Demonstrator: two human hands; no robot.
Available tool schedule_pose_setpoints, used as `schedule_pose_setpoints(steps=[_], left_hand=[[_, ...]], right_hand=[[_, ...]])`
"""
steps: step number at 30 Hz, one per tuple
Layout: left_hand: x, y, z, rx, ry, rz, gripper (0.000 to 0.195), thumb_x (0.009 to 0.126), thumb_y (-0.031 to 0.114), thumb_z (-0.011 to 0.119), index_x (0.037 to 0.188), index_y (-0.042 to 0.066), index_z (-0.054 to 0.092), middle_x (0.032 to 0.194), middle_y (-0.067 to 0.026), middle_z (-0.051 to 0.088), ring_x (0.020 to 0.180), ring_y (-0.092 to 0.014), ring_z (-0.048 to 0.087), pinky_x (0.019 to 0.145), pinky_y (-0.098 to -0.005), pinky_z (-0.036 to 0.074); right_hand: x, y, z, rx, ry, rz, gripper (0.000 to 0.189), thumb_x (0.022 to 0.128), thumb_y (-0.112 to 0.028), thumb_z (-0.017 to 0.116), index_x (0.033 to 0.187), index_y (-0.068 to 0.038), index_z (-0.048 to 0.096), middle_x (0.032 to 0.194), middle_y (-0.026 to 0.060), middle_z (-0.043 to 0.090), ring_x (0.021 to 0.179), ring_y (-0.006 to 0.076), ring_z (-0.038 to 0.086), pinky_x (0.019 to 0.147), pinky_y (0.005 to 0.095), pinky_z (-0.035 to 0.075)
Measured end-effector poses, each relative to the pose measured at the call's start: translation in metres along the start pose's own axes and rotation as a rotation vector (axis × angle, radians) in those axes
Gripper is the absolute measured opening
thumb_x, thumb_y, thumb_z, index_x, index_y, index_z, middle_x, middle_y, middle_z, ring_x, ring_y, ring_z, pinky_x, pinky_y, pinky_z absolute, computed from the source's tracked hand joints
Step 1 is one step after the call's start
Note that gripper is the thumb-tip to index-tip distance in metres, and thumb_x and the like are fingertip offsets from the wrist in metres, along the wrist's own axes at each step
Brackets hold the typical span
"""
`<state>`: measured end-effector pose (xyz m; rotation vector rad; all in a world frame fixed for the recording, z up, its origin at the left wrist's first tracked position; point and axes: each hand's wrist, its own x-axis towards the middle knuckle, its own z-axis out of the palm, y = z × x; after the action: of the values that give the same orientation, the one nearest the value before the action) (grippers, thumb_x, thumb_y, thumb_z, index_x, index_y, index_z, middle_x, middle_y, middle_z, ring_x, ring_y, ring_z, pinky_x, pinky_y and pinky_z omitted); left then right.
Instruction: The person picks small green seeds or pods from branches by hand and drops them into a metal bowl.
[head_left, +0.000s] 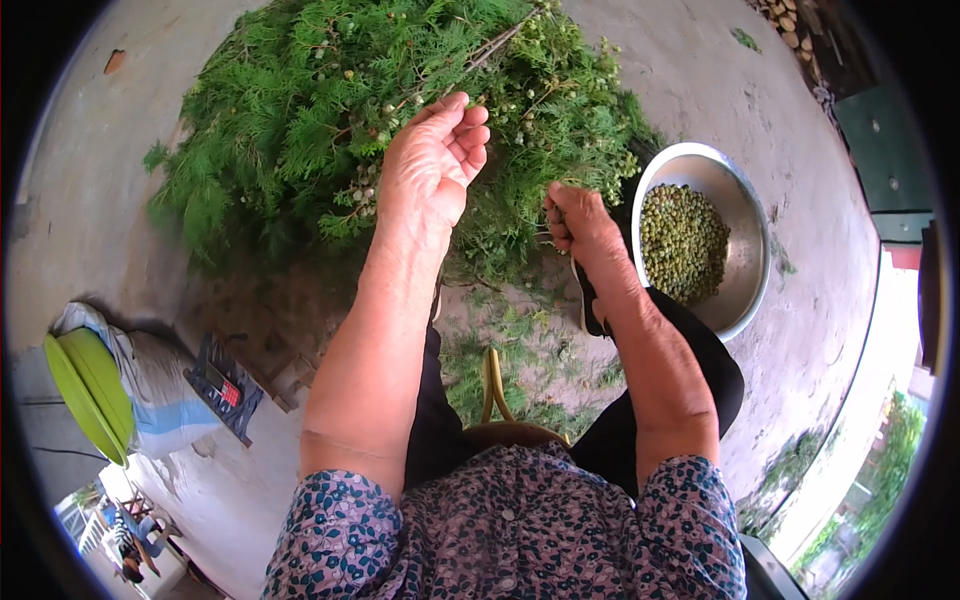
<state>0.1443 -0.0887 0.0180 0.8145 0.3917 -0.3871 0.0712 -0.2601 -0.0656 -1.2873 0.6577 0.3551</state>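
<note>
A big heap of green conifer branches (300, 135), flat-sprayed and bearing small pale cones, lies on the floor in front of me. Over its middle is my left hand (439, 154), palm partly up with its fingers curled; whether something is pinched between thumb and forefinger is unclear. My right hand (577, 217) is lower and to the right, fingers curled in at the heap's near edge, close to the basin; what it may hold is hidden. A round metal basin (750, 262) beside my right knee holds a layer of small green cones (679, 244).
Loose green sprigs (525, 330) litter the floor between my feet. At left are a lime-green plastic basin (90, 394), a white and blue sack (169, 397) and a dark board with a red-keyed device (225, 390). A person (131, 540) is far off at lower left.
</note>
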Motion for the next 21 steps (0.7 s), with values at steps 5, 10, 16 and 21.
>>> schedule_pose_setpoints(steps=[5, 10, 16, 21], left_hand=[[-0.001, 0.016, -0.013, -0.037, 0.006, 0.035, 0.011, 0.085, 0.011, 0.057, 0.093, 0.005, 0.059, 0.08, -0.0042, 0.06, 0.066, -0.012, 0.054, 0.061, -0.0257, 0.045], [-0.001, 0.026, -0.024, -0.082, 0.029, 0.053, 0.009, 0.083, 0.011, 0.06, 0.09, 0.007, 0.059, 0.08, -0.0044, 0.061, 0.066, -0.012, 0.056, 0.061, -0.0253, 0.046], [-0.006, 0.038, -0.035, -0.095, 0.011, 0.094, 0.008, 0.083, 0.012, 0.06, 0.09, 0.008, 0.059, 0.081, -0.0052, 0.062, 0.066, -0.012, 0.057, 0.06, -0.0243, 0.046], [-0.008, 0.046, -0.039, -0.132, 0.023, 0.118, 0.011, 0.085, 0.01, 0.056, 0.095, 0.006, 0.059, 0.082, -0.0031, 0.061, 0.07, -0.011, 0.055, 0.063, -0.025, 0.046]], right_hand=[[0.002, -0.055, 0.022, -0.081, 0.027, -0.02, 0.018, 0.081, -0.017, 0.049, 0.068, -0.006, 0.046, 0.052, 0.0006, 0.038, 0.038, 0.009, 0.03, 0.034, 0.0254, 0.022], [0.011, -0.096, 0.038, -0.088, 0.01, -0.079, 0.02, 0.083, -0.019, 0.051, 0.069, -0.005, 0.047, 0.054, 0.0004, 0.039, 0.04, 0.0088, 0.033, 0.035, 0.0254, 0.023], [-0.002, -0.166, 0.064, -0.245, 0.098, -0.343, 0.018, 0.082, -0.013, 0.052, 0.068, -0.002, 0.048, 0.05, 0.0024, 0.04, 0.038, 0.0094, 0.034, 0.034, 0.0249, 0.027], [-0.014, -0.217, 0.079, -0.225, -0.012, -0.44, 0.019, 0.083, -0.021, 0.054, 0.073, -0.007, 0.049, 0.059, -0.0017, 0.043, 0.044, 0.0059, 0.035, 0.037, 0.0211, 0.024]])
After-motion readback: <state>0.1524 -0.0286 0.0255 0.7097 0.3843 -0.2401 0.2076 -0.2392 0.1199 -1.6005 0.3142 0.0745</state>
